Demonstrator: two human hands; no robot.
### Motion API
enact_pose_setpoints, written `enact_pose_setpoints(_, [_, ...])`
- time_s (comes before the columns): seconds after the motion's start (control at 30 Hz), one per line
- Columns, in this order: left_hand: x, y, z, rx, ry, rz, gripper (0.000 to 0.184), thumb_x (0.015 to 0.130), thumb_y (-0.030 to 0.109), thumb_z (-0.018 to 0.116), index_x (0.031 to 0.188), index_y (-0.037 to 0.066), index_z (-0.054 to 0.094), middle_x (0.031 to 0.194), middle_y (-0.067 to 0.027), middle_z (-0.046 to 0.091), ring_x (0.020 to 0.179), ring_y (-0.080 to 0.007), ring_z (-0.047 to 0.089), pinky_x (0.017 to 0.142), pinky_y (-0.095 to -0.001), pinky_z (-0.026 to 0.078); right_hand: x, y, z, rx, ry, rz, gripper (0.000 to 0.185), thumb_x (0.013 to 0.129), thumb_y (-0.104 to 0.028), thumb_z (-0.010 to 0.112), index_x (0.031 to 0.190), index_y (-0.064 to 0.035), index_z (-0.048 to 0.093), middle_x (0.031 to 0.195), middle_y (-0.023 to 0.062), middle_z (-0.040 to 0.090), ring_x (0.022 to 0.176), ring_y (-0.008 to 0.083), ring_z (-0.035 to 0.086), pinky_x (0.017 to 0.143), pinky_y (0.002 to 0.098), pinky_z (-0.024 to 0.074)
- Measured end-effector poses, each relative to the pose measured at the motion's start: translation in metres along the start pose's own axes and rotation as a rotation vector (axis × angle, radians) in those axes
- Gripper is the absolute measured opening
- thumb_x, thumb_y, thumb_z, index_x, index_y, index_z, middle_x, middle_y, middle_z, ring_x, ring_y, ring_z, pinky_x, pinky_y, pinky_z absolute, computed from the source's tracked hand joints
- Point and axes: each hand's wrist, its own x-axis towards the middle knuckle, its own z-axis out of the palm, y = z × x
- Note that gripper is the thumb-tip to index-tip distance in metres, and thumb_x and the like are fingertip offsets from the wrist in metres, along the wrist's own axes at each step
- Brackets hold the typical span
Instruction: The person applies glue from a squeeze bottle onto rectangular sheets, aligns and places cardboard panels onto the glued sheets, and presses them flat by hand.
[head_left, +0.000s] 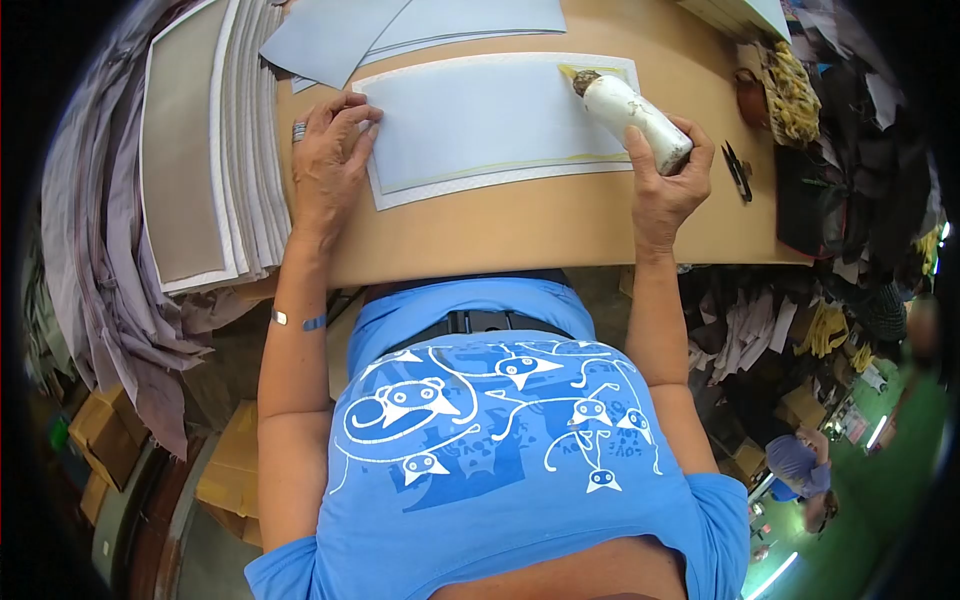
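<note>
A light blue panel [480, 118] with a white textured border lies on the table, with yellowish glue along its lower edge and upper right corner. My left hand [335, 150] is at its left edge, fingers bent and closed on the border. In my right hand [672, 185] is a white glue bottle [635, 118], wrapped by thumb and fingers. The bottle tilts toward the upper left, and its brown, crusted neck ends in a yellow tip at the panel's upper right corner.
More blue sheets [450, 28] lie beyond the panel. A stack of bordered panels [190, 140] stands at left beside draped grey fabric [110, 220]. Black thread snips [737, 172] lie to the right, near a bundle of yellow strips [793, 95]. Another person [800, 470] is at lower right.
</note>
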Motion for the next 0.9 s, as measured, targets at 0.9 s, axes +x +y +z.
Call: enact_pose_setpoints(0.9, [-0.005,-0.004,0.0,-0.035,0.083,0.068,0.017,0.075,0.005,0.066,0.092,0.006,0.064,0.105,-0.0051,0.061,0.096,-0.0216,0.057,0.087,-0.0313,0.042,-0.02,-0.049,0.079,0.187,-0.277,-0.23,0.044,0.064,-0.01,0.078,0.099,-0.0045,0.053,0.088,0.0087,0.059,0.072,0.0195,0.06,0.062,0.0286,0.0506])
